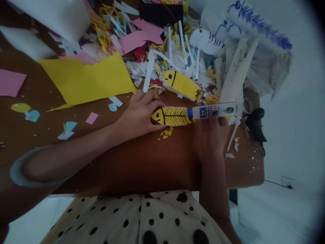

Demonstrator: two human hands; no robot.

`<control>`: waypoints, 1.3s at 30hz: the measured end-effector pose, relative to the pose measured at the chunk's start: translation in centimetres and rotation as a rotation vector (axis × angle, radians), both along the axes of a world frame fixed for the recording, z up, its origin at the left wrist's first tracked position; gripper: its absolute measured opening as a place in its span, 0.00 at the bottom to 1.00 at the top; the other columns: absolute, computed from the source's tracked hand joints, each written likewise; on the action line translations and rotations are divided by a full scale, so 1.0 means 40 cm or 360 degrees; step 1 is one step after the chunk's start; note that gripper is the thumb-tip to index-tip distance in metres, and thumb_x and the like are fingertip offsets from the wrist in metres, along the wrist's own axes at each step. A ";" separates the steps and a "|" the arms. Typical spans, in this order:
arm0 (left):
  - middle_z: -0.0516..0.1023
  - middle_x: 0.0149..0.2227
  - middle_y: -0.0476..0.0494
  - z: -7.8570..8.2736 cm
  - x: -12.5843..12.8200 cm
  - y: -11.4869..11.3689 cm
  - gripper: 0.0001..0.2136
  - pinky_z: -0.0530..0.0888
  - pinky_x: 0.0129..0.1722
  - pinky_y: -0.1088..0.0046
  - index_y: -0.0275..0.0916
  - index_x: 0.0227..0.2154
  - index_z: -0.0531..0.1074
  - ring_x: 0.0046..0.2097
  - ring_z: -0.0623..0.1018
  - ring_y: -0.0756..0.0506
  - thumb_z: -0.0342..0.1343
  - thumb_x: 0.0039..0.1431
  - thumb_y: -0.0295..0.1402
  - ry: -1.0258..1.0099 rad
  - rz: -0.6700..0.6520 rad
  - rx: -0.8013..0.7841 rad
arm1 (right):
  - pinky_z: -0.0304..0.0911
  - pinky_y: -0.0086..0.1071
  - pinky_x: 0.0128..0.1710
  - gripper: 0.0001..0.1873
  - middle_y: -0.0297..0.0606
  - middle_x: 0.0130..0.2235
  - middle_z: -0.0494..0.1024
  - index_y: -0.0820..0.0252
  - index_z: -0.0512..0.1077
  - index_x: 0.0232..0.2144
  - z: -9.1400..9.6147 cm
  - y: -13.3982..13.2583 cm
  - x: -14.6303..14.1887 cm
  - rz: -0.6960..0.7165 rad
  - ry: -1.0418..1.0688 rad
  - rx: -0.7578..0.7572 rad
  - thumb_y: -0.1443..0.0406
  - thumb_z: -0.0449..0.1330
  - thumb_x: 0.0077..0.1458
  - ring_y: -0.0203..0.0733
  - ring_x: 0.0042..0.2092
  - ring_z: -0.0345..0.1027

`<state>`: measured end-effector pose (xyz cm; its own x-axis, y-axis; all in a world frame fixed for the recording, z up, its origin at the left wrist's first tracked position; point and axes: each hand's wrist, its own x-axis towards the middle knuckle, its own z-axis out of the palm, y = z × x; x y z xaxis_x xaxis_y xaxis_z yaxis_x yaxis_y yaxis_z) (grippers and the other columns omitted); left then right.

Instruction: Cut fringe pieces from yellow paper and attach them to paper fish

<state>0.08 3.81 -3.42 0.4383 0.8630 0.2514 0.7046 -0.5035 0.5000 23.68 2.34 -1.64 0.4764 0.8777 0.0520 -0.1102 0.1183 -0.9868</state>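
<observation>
A yellow paper fish (176,116) with a drawn eye and black rib lines lies just above the brown table. My left hand (143,110) grips it at the head end, fingers above and thumb below. In my right hand (215,127) is a clear glue bottle (223,110) with a printed label, held sideways. Its blue end (190,114) meets the fish's tail; whether it presses on the paper or only overlaps it, I cannot tell. Small yellow paper scraps (166,133) lie below the fish.
Another yellow paper fish (181,84) rests beyond my hands, by a heap of shredded paper and several white pens (182,44). A yellow sheet (93,79) lies at left. White fish shapes (207,41) and a tape roll (248,105) are at right, near a black object (255,125).
</observation>
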 end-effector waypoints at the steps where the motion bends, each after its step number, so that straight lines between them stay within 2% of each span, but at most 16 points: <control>1: 0.71 0.52 0.38 0.000 0.000 0.000 0.22 0.66 0.53 0.55 0.39 0.49 0.72 0.50 0.68 0.37 0.63 0.53 0.43 0.0003 -0.0005 0.0001 | 0.68 0.39 0.53 0.11 0.34 0.38 0.81 0.58 0.76 0.34 0.001 0.000 -0.001 0.0009 0.0020 0.0013 0.62 0.69 0.46 0.38 0.42 0.76; 6: 0.71 0.51 0.38 -0.002 0.000 0.001 0.24 0.66 0.53 0.54 0.41 0.49 0.71 0.50 0.68 0.36 0.64 0.52 0.46 -0.0019 -0.0005 -0.0005 | 0.70 0.37 0.50 0.12 0.34 0.39 0.82 0.55 0.77 0.35 0.006 -0.005 -0.008 0.0086 -0.0020 0.0040 0.61 0.69 0.46 0.38 0.43 0.76; 11: 0.69 0.53 0.39 0.007 -0.003 -0.003 0.22 0.65 0.54 0.56 0.39 0.50 0.70 0.51 0.67 0.38 0.61 0.57 0.44 0.0032 -0.0020 -0.0015 | 0.68 0.40 0.55 0.16 0.35 0.42 0.82 0.54 0.77 0.38 0.008 -0.012 -0.014 0.0098 -0.0254 0.0082 0.58 0.70 0.44 0.41 0.45 0.76; 15: 0.70 0.52 0.40 0.009 0.000 -0.003 0.22 0.65 0.52 0.56 0.40 0.50 0.71 0.50 0.67 0.37 0.61 0.56 0.45 0.0020 0.0016 -0.0048 | 0.66 0.42 0.57 0.17 0.35 0.43 0.81 0.54 0.77 0.40 0.002 -0.015 -0.009 0.0147 -0.0311 0.0089 0.59 0.70 0.46 0.41 0.46 0.76; 19: 0.71 0.52 0.40 0.005 0.001 -0.002 0.23 0.65 0.51 0.55 0.42 0.49 0.72 0.49 0.68 0.36 0.63 0.53 0.47 0.0004 0.0057 -0.0065 | 0.69 0.39 0.53 0.16 0.35 0.42 0.81 0.56 0.77 0.39 -0.001 -0.018 -0.006 0.0167 -0.0296 0.0048 0.60 0.70 0.46 0.40 0.44 0.75; 22: 0.70 0.52 0.39 0.004 0.001 -0.002 0.22 0.64 0.51 0.53 0.42 0.49 0.72 0.50 0.68 0.35 0.62 0.54 0.46 -0.0005 0.0046 -0.0049 | 0.69 0.37 0.53 0.15 0.35 0.42 0.81 0.56 0.77 0.38 0.001 -0.018 -0.007 0.0190 -0.0293 0.0053 0.62 0.70 0.45 0.38 0.44 0.75; 26: 0.71 0.52 0.38 0.002 0.002 -0.002 0.23 0.65 0.51 0.53 0.42 0.48 0.72 0.50 0.68 0.34 0.63 0.52 0.46 -0.0039 0.0050 -0.0052 | 0.68 0.40 0.55 0.14 0.35 0.41 0.81 0.57 0.77 0.38 0.005 -0.016 -0.006 0.0137 -0.0289 0.0088 0.62 0.69 0.47 0.40 0.45 0.75; 29: 0.72 0.51 0.39 0.001 0.002 -0.002 0.22 0.65 0.51 0.53 0.44 0.48 0.72 0.49 0.69 0.34 0.63 0.51 0.46 -0.0026 0.0061 -0.0044 | 0.70 0.40 0.53 0.15 0.36 0.40 0.81 0.57 0.76 0.36 0.005 -0.021 -0.009 0.0113 -0.0388 0.0087 0.63 0.71 0.43 0.41 0.46 0.75; 34: 0.72 0.51 0.38 0.008 -0.001 -0.003 0.23 0.65 0.51 0.54 0.40 0.49 0.72 0.50 0.68 0.35 0.63 0.53 0.46 -0.0015 0.0028 -0.0012 | 0.70 0.42 0.53 0.15 0.38 0.41 0.80 0.57 0.76 0.33 0.013 -0.043 -0.022 0.0317 -0.0497 0.0051 0.64 0.73 0.39 0.45 0.50 0.73; 39: 0.71 0.52 0.38 0.011 0.001 -0.006 0.22 0.65 0.50 0.54 0.41 0.49 0.71 0.51 0.68 0.35 0.61 0.55 0.45 0.0050 0.0035 -0.0056 | 0.71 0.43 0.52 0.20 0.36 0.39 0.80 0.54 0.75 0.36 0.030 -0.051 -0.022 0.0519 -0.0449 -0.0067 0.68 0.74 0.36 0.47 0.50 0.74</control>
<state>0.11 3.57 -2.96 0.4265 0.8805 0.2070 0.7310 -0.4703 0.4945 22.78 0.29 -0.43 0.1463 0.9840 0.1012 0.1394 0.0808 -0.9869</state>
